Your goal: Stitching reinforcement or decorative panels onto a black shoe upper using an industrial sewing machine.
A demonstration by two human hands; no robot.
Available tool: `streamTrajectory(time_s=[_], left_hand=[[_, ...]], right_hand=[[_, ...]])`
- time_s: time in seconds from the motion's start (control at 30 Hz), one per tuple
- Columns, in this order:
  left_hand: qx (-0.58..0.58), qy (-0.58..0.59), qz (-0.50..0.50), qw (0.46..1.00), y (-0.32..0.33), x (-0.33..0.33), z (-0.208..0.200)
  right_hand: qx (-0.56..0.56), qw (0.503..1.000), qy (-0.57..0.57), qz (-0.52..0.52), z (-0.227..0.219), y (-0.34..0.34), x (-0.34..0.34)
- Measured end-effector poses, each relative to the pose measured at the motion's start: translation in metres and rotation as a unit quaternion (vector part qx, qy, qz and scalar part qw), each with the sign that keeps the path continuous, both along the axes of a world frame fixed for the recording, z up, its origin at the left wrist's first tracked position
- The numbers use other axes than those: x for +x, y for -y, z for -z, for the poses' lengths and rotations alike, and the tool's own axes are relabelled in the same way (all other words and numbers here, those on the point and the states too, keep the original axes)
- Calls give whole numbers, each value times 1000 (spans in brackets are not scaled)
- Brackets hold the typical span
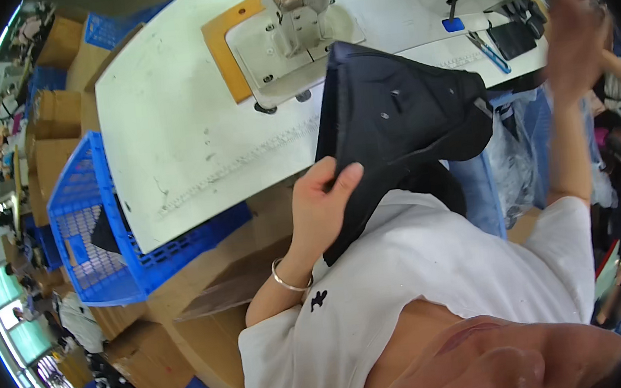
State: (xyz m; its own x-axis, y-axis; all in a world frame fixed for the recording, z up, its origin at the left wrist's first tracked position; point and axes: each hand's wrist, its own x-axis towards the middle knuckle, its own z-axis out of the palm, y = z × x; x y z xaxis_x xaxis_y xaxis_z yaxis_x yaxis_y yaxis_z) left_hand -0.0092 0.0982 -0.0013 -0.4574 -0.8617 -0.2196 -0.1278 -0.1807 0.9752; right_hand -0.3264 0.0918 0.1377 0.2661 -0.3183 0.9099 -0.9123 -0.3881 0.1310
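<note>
Black fabric piece, seamed: we have it held up at the near edge of the table, just in front of the sewing machine; we cannot tell whether it touches the tabletop. White table spans the upper middle, ruler markings along its near edge. Cardboard boxes sit to the left and below. Blue lattice basket is just beside the table's left end. Sewing machine, shiny metal, stands on a pale plate with a wood-coloured border. Our left hand grips the fabric's lower left edge, thumb on the near face, fingers closed on the cloth. Our right hand is raised at right, well apart from the fabric; blurred, so we cannot tell how its fingers stand. Near it on the table: flat black case, with blue-handled snips just beside. Silvery bracelet rings our left wrist.
</note>
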Motion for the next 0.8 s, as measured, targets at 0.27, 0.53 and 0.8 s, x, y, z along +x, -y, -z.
streamTrajectory(time_s=[0.27, 0.53, 0.8], left_hand=[[-105, -62, 218, 968, -17, 15, -19], [-369, 130, 205, 897, -1, -23, -10], [-494, -142, 141, 846, 27, -32, 23]], right_hand=[[194, 886, -101, -409, 89, -10, 92], [199, 887, -67, -411, 93, -32, 93], [262, 901, -104, -331, 84, -23, 93]])
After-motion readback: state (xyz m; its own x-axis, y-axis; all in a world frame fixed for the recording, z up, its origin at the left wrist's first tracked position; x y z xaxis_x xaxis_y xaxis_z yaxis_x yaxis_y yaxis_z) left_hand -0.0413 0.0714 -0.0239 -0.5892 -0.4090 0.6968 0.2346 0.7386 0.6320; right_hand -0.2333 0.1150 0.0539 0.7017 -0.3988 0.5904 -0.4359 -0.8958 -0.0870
